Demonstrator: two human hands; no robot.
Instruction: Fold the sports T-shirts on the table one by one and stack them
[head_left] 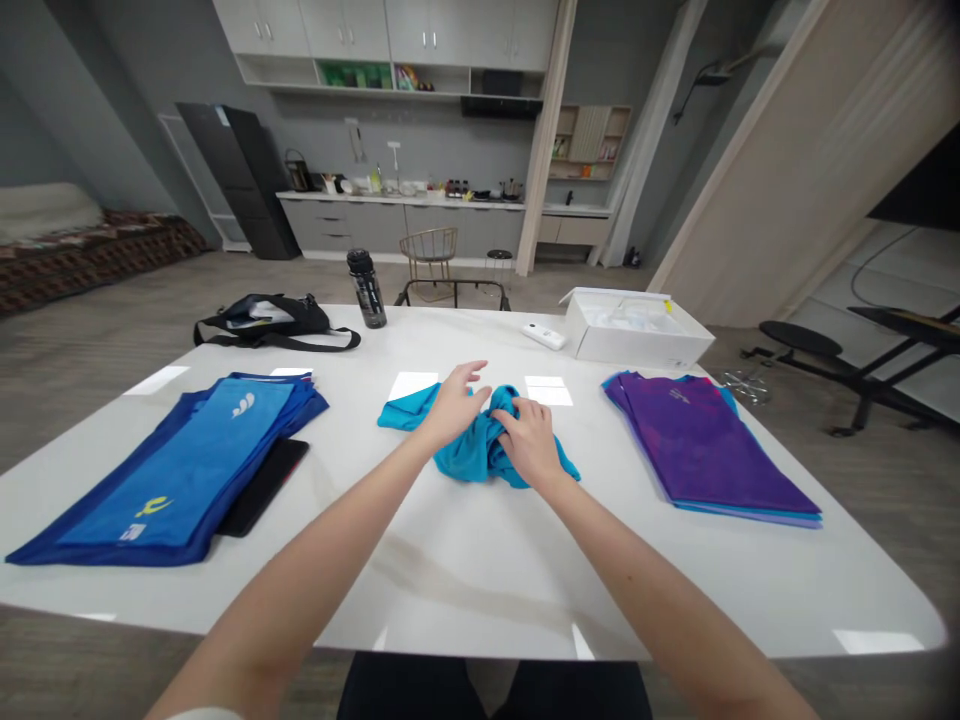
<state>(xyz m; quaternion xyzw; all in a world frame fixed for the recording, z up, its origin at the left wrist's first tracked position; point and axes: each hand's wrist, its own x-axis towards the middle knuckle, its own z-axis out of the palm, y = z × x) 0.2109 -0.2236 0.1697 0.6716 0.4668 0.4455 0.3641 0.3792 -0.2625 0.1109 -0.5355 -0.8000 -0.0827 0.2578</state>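
A crumpled turquoise garment (469, 455) lies in a heap on the white table (450, 570) in front of me. My left hand (456, 402) hovers over its left part, fingers apart and holding nothing. On the right side of the heap, my right hand (531, 438) has its fingers curled into the cloth and grips a fold of it. To the left lies a stack of folded blue shirts (187, 460), the top one lighter blue with a white and a yellow mark. A stack of folded shirts with a purple one (697, 440) on top lies to the right.
A black tablet-like slab (264, 490) sticks out from under the blue stack. Along the far edge are a black bag (281, 318), a dark bottle (367, 290), a small white device (544, 336) and an open white box (630, 335). A chair (452, 290) stands beyond.
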